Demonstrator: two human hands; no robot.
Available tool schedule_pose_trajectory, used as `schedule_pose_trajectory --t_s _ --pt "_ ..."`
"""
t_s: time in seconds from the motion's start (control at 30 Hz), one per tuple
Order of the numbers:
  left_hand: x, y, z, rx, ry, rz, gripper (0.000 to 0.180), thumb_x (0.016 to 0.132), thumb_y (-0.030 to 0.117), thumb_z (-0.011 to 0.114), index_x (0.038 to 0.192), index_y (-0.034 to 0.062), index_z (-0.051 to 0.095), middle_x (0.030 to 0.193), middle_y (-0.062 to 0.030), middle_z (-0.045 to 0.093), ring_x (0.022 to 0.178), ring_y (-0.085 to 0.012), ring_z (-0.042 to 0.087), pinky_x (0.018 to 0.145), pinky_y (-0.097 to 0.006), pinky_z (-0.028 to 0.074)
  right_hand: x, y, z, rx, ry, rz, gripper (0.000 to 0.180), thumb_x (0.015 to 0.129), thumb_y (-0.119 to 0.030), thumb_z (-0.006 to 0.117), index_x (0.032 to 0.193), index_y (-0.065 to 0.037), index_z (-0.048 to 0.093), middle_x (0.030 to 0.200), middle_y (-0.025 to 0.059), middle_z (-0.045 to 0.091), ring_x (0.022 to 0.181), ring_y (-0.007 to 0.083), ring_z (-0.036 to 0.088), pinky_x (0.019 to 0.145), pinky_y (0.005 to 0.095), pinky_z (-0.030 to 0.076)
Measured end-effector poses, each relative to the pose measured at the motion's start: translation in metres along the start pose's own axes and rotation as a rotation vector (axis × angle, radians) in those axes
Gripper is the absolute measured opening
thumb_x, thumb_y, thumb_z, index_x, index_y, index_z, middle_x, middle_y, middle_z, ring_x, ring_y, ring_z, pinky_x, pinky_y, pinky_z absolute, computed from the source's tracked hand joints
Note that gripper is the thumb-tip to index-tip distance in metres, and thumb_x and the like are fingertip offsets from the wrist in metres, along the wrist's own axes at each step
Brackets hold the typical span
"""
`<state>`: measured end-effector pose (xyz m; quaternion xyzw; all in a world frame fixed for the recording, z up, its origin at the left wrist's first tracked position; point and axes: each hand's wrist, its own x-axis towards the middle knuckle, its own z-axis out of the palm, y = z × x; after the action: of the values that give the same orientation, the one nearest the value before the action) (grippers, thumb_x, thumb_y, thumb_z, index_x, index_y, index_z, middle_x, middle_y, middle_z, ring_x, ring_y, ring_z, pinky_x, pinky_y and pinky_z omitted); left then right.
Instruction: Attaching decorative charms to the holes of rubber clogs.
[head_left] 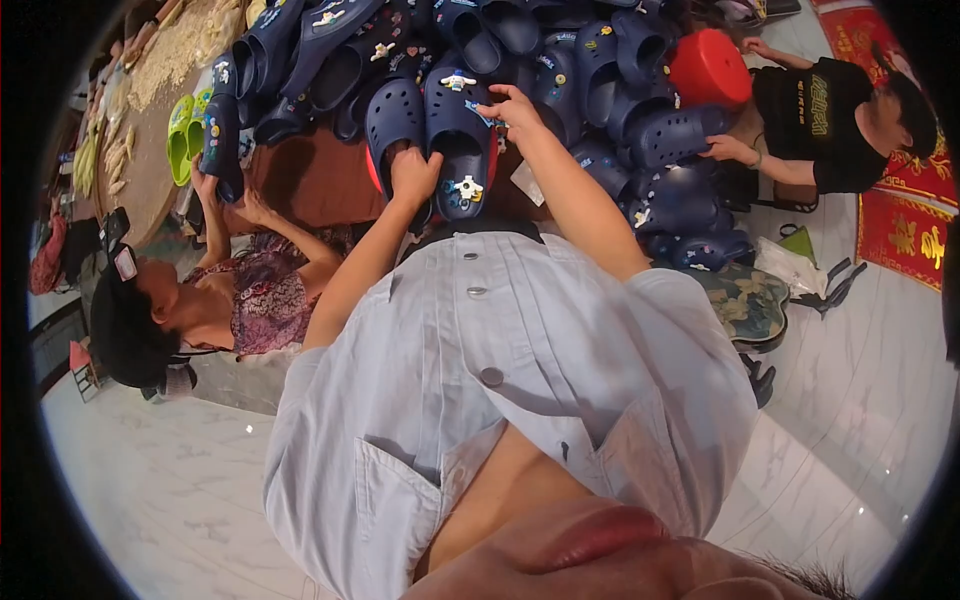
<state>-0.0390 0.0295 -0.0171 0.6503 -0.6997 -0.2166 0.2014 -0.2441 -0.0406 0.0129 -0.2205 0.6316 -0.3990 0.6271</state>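
Note:
A big pile of navy blue foam clogs lies in front of me, many with small charms. My left hand grips the heel end of one navy clog at the near edge of the pile. My right hand has its fingers curled on the rim of the neighbouring navy clog, which carries white and yellow charms. Both forearms reach out from my pale blue buttoned shirt.
A person in a patterned dress on my left holds up another navy clog beside green clogs. A person in a black shirt on the right touches the pile. A red stool, floral cushion and red mat are nearby.

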Motion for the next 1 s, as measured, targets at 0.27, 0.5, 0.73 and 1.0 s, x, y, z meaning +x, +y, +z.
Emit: schedule_pose_trajectory --t_s 0.27,0.5,0.73,1.0 --pt "-0.001 0.005 -0.001 -0.024 0.020 -0.006 0.047 0.077 0.035 0.055 0.075 -0.0111 0.062 0.080 -0.0339 0.060 0.080 -0.0458 0.060 0.077 -0.049 0.048 0.002 0.012 -0.009 -0.076 -0.059 -0.071 0.056 0.072 -0.006 0.075 0.122 -0.016 0.052 0.100 0.0048 0.059 0.089 0.0180 0.053 0.077 0.0393 0.038" --pt "-0.004 0.007 -0.001 -0.055 0.058 -0.002 0.047 0.077 0.035 0.055 0.075 -0.0110 0.061 0.080 -0.0335 0.060 0.078 -0.0459 0.060 0.077 -0.050 0.047 -0.002 0.014 -0.015 0.044 -0.060 -0.048 0.052 0.071 -0.002 0.076 0.118 -0.005 0.055 0.106 0.0113 0.057 0.092 0.0224 0.056 0.078 0.0332 0.047" --pt "-0.006 0.007 0.001 -0.090 0.056 0.034 0.048 0.079 0.036 0.054 0.075 -0.0114 0.060 0.081 -0.0339 0.059 0.081 -0.0477 0.057 0.076 -0.051 0.045 -0.006 0.044 -0.032 0.336 -0.109 -0.082 0.031 0.080 -0.010 0.070 0.109 -0.010 0.059 0.091 0.0024 0.061 0.079 0.0113 0.054 0.067 0.0294 0.044" --pt "-0.004 0.006 0.002 -0.082 0.082 0.051 0.049 0.077 0.036 0.056 0.071 -0.0121 0.060 0.077 -0.0340 0.059 0.077 -0.0469 0.059 0.075 -0.050 0.047 -0.037 0.058 -0.050 0.055 0.045 -0.561 0.014 0.080 -0.004 0.067 0.094 -0.004 0.064 0.088 0.0000 0.063 0.076 0.0106 0.058 0.070 0.0224 0.044"
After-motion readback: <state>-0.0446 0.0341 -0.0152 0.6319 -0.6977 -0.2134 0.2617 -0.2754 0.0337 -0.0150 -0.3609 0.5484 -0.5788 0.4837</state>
